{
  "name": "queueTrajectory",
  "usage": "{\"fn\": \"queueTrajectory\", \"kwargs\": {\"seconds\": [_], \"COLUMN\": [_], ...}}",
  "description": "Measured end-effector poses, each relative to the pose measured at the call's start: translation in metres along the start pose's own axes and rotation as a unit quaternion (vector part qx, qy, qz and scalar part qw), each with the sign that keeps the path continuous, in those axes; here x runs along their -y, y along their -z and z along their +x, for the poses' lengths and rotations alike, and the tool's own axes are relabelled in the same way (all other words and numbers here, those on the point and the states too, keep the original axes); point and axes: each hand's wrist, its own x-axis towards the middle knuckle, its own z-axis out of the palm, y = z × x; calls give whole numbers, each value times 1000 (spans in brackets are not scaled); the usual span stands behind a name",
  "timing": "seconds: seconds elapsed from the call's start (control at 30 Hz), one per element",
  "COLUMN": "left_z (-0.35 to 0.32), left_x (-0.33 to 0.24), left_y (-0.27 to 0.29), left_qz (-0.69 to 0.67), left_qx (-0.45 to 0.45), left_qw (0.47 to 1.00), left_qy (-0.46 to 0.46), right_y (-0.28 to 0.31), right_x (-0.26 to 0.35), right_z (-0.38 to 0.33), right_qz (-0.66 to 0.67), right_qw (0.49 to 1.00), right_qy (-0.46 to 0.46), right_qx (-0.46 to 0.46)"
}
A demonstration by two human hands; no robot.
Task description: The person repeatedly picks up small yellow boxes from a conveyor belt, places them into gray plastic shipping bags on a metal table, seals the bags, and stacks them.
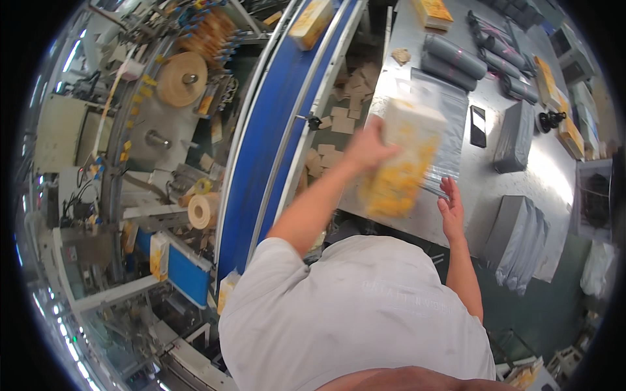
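Note:
My left hand (370,148) grips a rectangular white-and-yellow pack (411,159) by its left side. Motion smears the pack, and the fingers behind it are partly hidden. It is tilted above the near part of a metal table (479,179). Just right of its lower end, my right hand (451,208) is apart from it, fingers spread and holding nothing. Flat grey plastic bags (450,153) lie on the table beyond the pack, partly covered by it. To their right is a black phone (478,126).
On my left runs a blue conveyor belt (264,140) carrying another yellow-and-white pack (311,25). Grey plastic rolls (454,56) lie at the table's far side. Grey-wrapped blocks (514,138) stand on its right. Machinery with a brown paper roll (182,79) sits beyond the belt.

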Motion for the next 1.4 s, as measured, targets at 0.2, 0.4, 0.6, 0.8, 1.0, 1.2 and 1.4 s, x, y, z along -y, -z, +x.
{"fn": "queueTrajectory", "kwargs": {"seconds": [0.2, 0.4, 0.6, 0.8, 1.0, 1.2, 1.4], "left_z": [-5, 55, 51, 59, 48, 22, -16], "left_x": [58, 66, 55, -11, -19, 43, 46], "left_y": [-195, -179, -164, -155, -202, -212, -178], "left_qz": [-74, -194, -121, 240, 285, 129, 39], "left_qx": [11, -24, 51, 169, -49, 24, 82], "left_qw": [997, 981, 991, 943, 949, 987, 984], "left_qy": [-1, 12, -39, -159, -130, -88, -153], "right_y": [18, 47, 74, 80, 80, 80, 76], "right_x": [-47, -27, -53, -41, -10, -33, -72], "right_z": [-5, 6, 92, 121, 89, 64, 114], "right_qz": [-159, -239, -465, -489, -420, -284, -402], "right_qw": [982, 970, 876, 865, 892, 937, 914], "right_qy": [-97, -49, 116, 61, 125, 192, 57], "right_qx": [-25, 18, 59, 97, 112, 68, 11]}}
